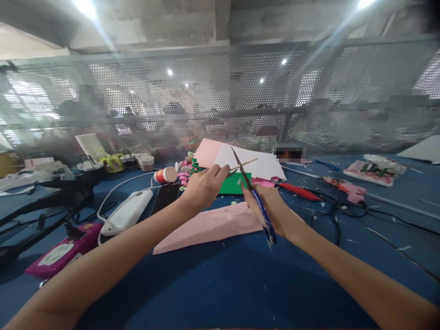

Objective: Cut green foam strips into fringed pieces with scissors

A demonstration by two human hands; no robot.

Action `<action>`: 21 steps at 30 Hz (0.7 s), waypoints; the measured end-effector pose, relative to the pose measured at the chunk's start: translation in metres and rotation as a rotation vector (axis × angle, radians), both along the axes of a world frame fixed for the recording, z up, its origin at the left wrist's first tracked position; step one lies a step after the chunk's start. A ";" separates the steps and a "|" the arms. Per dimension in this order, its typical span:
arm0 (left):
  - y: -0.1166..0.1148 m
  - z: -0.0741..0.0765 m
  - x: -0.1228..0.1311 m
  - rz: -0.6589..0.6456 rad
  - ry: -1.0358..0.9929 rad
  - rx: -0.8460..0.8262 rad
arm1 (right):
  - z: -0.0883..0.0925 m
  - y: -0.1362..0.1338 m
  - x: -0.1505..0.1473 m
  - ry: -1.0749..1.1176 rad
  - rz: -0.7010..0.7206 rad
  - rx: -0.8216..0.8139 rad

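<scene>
Pinched in my left hand (206, 187) is a thin wooden stick (248, 162), its free end pointing right. My right hand (271, 208) is closed around a pair of scissors (257, 197) with blue handles and dark blades that point up and away. The blades cross the stick in this view; whether they touch it I cannot tell. Beneath and beyond my hands lies a green sheet (233, 184). A long strip of pink paper (202, 228) rests on the blue table below both hands.
White and pink sheets (259, 161) lie behind my hands. Curled pink and green paper strips (185, 176) and a red-and-white roll (165, 174) are left of them. A white power strip (129, 211) and a magenta box (63, 251) stand left; a red-handled tool (299, 191) and cables lie right.
</scene>
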State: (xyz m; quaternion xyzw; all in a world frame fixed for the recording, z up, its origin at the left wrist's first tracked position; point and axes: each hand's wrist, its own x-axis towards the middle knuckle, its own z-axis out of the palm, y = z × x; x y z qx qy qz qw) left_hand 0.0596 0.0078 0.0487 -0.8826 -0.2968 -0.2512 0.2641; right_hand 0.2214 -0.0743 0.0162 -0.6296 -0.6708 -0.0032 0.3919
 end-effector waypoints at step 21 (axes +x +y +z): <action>-0.003 -0.004 0.005 0.026 0.149 0.081 | -0.006 -0.003 -0.006 0.317 0.105 -0.186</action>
